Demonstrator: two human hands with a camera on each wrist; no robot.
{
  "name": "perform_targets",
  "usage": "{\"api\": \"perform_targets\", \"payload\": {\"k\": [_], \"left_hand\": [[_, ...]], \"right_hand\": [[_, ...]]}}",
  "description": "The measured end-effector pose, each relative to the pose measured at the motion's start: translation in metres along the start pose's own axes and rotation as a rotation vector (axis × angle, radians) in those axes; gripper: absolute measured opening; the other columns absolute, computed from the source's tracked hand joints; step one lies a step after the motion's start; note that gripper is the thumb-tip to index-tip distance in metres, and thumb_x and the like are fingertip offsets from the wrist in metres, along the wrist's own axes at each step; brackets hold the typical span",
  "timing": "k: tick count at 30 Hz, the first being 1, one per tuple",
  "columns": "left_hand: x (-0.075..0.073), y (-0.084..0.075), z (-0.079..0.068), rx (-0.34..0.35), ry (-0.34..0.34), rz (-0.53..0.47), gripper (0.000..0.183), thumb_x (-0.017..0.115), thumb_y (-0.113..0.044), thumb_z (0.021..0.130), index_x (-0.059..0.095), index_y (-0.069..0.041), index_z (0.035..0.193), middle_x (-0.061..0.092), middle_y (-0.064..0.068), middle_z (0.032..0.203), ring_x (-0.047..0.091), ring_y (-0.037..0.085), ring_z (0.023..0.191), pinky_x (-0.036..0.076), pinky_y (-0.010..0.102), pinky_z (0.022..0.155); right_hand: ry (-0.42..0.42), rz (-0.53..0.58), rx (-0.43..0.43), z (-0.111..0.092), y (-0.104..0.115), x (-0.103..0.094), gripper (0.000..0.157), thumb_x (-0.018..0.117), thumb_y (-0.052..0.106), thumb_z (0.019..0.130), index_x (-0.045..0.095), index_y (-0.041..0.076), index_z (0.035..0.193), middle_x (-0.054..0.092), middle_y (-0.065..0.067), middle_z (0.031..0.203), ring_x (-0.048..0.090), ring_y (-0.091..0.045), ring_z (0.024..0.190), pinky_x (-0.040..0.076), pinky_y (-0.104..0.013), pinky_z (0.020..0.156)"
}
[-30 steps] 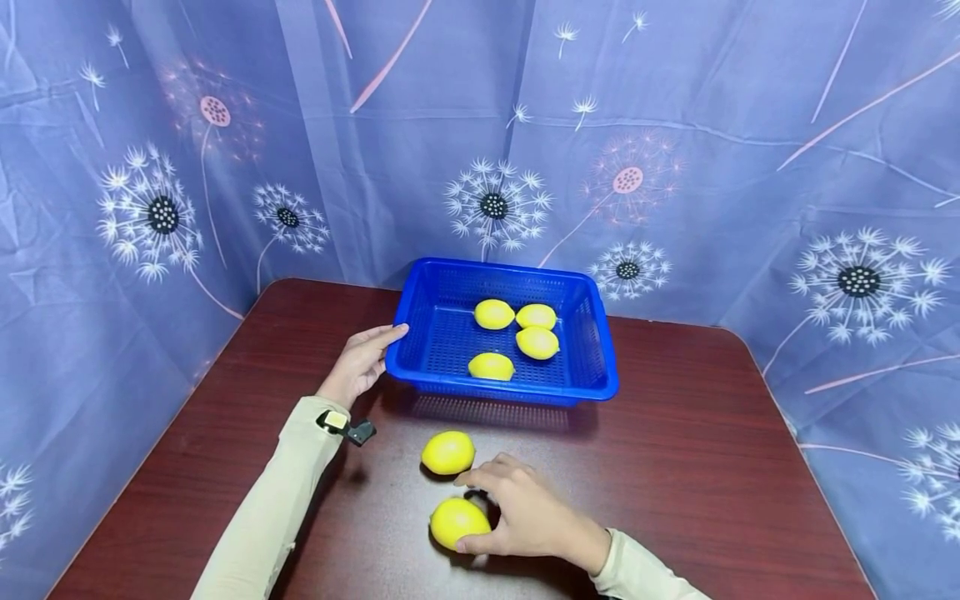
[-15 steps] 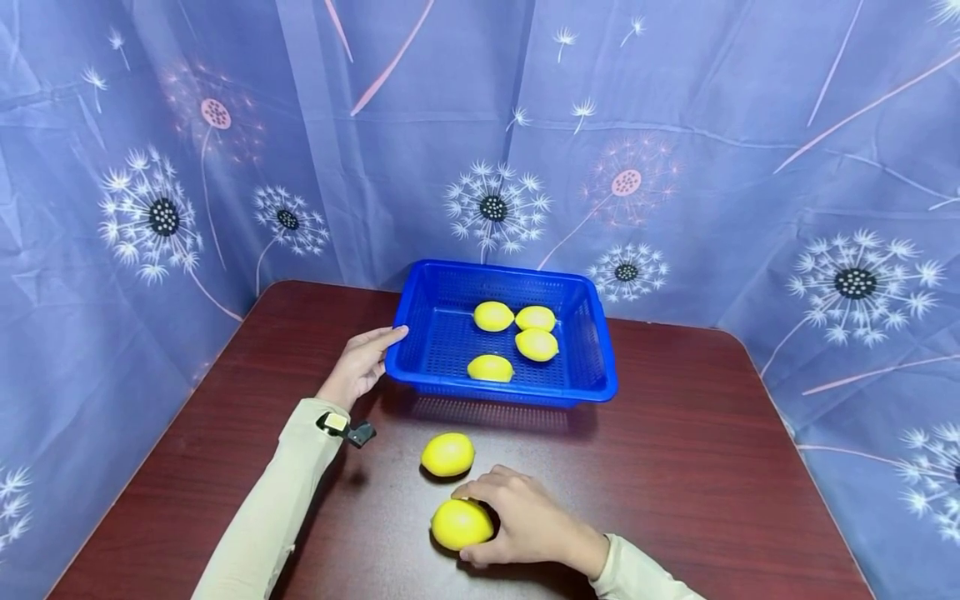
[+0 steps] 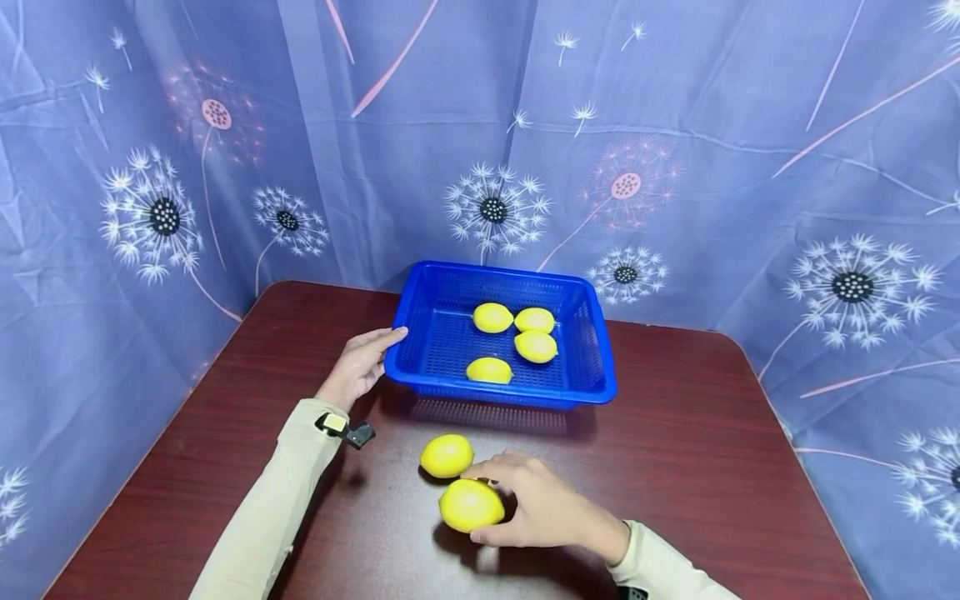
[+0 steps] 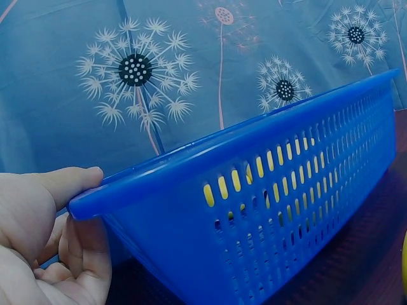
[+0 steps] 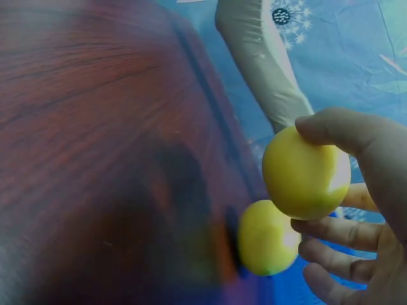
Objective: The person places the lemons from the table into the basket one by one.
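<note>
My left hand (image 3: pixel 358 367) grips the left rim of a blue plastic basket (image 3: pixel 517 393), thumb on top and fingers beneath, as the left wrist view shows up close. Inside the basket lie several yellow lemons (image 3: pixel 492 317). With thumb and fingers, my right hand (image 3: pixel 543 504) holds another lemon (image 3: pixel 471 505) just above the table, its shadow below it. Right behind that one, a second lemon (image 3: pixel 447 456) rests on the table between the held fruit and the basket. In the right wrist view the held lemon (image 5: pixel 306 173) sits between thumb and fingertips.
The dark red wooden table (image 3: pixel 697 467) has rounded far corners. A blue curtain (image 3: pixel 420 142) with dandelion prints hangs behind it and along both sides. The basket stands near the table's far edge.
My right hand has closed around the nearer lemon and lifted it off the table, slightly up and to the right. The left hand and basket stay put.
</note>
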State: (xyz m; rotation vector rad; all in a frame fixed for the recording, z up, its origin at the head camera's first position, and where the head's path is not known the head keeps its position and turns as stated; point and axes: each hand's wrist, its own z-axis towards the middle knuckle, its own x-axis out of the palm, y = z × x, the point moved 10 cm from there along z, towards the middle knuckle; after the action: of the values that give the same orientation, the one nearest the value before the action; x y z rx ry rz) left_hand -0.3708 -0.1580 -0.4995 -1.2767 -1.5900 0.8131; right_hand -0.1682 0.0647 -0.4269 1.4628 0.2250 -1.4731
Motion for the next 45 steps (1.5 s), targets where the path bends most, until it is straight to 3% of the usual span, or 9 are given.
{"api": "perform_targets", "payload": {"k": [10, 14, 20, 29, 34, 39, 45], "left_hand": [[0.000, -0.002, 0.001, 0.009, 0.008, -0.007, 0.020, 0.081, -0.027, 0.091, 0.067, -0.016, 0.102, 0.053, -0.011, 0.062, 0.047, 0.001, 0.049, 0.034, 0.012, 0.042], [0.000, -0.002, 0.001, 0.004, 0.002, -0.006, 0.025, 0.081, -0.026, 0.091, 0.066, -0.013, 0.107, 0.057, -0.011, 0.065, 0.051, 0.001, 0.053, 0.041, 0.011, 0.046], [-0.003, -0.001, 0.000, -0.004, -0.013, 0.038, 0.034, 0.080, -0.030, 0.091, 0.064, -0.012, 0.115, 0.057, -0.011, 0.065, 0.049, 0.001, 0.048, 0.038, 0.011, 0.043], [-0.003, 0.001, 0.002, -0.002, -0.010, 0.031, 0.032, 0.080, -0.029, 0.092, 0.064, -0.012, 0.114, 0.057, -0.012, 0.066, 0.050, 0.001, 0.049, 0.040, 0.012, 0.044], [-0.002, 0.002, 0.001, -0.006, -0.017, 0.030, 0.031, 0.079, -0.029, 0.092, 0.064, -0.012, 0.114, 0.061, -0.012, 0.071, 0.053, 0.001, 0.054, 0.042, 0.012, 0.047], [-0.003, 0.002, 0.000, -0.005, -0.024, 0.052, 0.031, 0.080, -0.031, 0.092, 0.065, -0.014, 0.112, 0.055, -0.012, 0.066, 0.045, 0.001, 0.047, 0.034, 0.012, 0.042], [-0.002, 0.001, 0.001, 0.004, -0.005, 0.042, 0.028, 0.080, -0.031, 0.091, 0.066, -0.014, 0.108, 0.059, -0.011, 0.068, 0.051, 0.001, 0.049, 0.038, 0.012, 0.043]], "right_hand": [[-0.071, -0.090, -0.067, 0.014, 0.005, -0.063, 0.055, 0.085, 0.052, 0.077, 0.069, 0.029, 0.125, 0.070, 0.019, 0.113, 0.061, -0.009, 0.095, 0.050, -0.023, 0.076], [-0.076, -0.080, -0.083, 0.023, 0.002, -0.086, 0.055, 0.086, 0.049, 0.078, 0.069, 0.028, 0.126, 0.070, 0.018, 0.116, 0.061, -0.009, 0.099, 0.051, -0.027, 0.080], [-0.049, -0.070, -0.079, 0.039, -0.014, -0.111, 0.056, 0.086, 0.044, 0.079, 0.068, 0.026, 0.129, 0.070, 0.014, 0.122, 0.061, -0.010, 0.111, 0.052, -0.035, 0.089], [0.028, -0.076, -0.086, 0.067, -0.047, -0.131, 0.060, 0.086, 0.044, 0.078, 0.069, 0.022, 0.131, 0.071, 0.008, 0.118, 0.062, -0.016, 0.106, 0.053, -0.040, 0.081], [0.090, -0.051, -0.068, 0.083, -0.069, -0.136, 0.059, 0.084, 0.043, 0.080, 0.068, 0.023, 0.132, 0.069, 0.008, 0.121, 0.059, -0.021, 0.107, 0.054, -0.045, 0.081], [0.107, -0.052, -0.052, 0.098, -0.088, -0.140, 0.059, 0.085, 0.039, 0.079, 0.068, 0.022, 0.132, 0.070, 0.007, 0.126, 0.058, -0.021, 0.104, 0.052, -0.046, 0.079], [0.133, -0.083, -0.006, 0.111, -0.111, -0.136, 0.060, 0.086, 0.036, 0.077, 0.068, 0.020, 0.132, 0.070, 0.005, 0.127, 0.057, -0.024, 0.104, 0.048, -0.046, 0.083]]}}
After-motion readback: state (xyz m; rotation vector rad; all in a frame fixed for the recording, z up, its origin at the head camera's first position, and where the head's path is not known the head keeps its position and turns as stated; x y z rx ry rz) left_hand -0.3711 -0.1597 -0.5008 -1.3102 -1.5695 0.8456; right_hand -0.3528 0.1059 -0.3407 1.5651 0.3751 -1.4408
